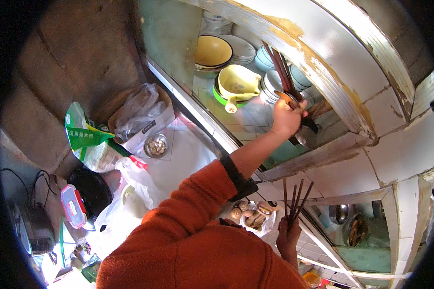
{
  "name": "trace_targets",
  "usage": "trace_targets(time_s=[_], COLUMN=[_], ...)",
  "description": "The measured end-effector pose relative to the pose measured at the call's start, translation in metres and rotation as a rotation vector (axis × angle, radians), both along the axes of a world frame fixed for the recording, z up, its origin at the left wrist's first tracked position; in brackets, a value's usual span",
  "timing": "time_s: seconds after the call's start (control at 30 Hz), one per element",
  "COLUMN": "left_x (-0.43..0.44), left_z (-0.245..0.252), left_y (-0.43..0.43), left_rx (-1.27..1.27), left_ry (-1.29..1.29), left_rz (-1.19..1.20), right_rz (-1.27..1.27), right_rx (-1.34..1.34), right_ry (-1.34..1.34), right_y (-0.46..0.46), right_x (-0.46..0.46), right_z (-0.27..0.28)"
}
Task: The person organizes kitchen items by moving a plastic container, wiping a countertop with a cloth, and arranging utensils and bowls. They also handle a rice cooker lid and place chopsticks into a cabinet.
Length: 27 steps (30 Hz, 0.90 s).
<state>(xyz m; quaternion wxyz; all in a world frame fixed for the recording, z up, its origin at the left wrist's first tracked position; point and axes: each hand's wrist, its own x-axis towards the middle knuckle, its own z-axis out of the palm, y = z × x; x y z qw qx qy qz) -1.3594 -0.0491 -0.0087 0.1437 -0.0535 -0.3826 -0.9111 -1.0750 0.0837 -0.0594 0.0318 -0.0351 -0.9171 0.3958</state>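
Observation:
My left hand [288, 117] reaches into an open wall cabinet, its fingers curled at the lower end of a bundle of dark chopsticks [283, 72]. A brown wooden spoon-like utensil [285, 96] lies against the fingers; what exactly they grip is hidden. Beside this hand stand stacked white bowls [269, 86] and a yellow spouted bowl with a handle [237, 81]. Lower down, my right hand [288, 231] is closed around several dark chopsticks [294, 202], which point upward and fan apart.
Cream bowls [213, 50], white plates [242, 47] and the cabinet's wooden frame [318, 159] surround the reach. Left on the counter are a cardboard box [144, 135], a metal bowl of garlic-like pieces [156, 146], a green rice bag [90, 141], and a lidded container [74, 206].

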Motion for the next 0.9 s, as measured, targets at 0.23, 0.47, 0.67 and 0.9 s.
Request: trace_targets(time_s=[0.23, 0.47, 0.67, 0.9], left_x=[-0.015, -0.026, 0.002, 0.007], left_z=[0.005, 0.01, 0.001, -0.01], left_y=[0.002, -0.023, -0.028, -0.018], left_rx=[-0.063, -0.211, -0.108, -0.377], left_ry=[0.158, 0.236, 0.138, 0.019], left_rz=[0.197, 0.067, 0.018, 0.309], right_rz=[0.058, 0.252, 0.159, 0.14], right_rx=[-0.006, 0.082, -0.008, -0.067], right_ry=[0.072, 0.061, 0.012, 0.002], right_y=[-0.014, -0.027, -0.023, -0.021], right_x=[0.0, -0.006, 0.0, -0.004], right_z=[0.014, 0.031, 0.023, 0.015])
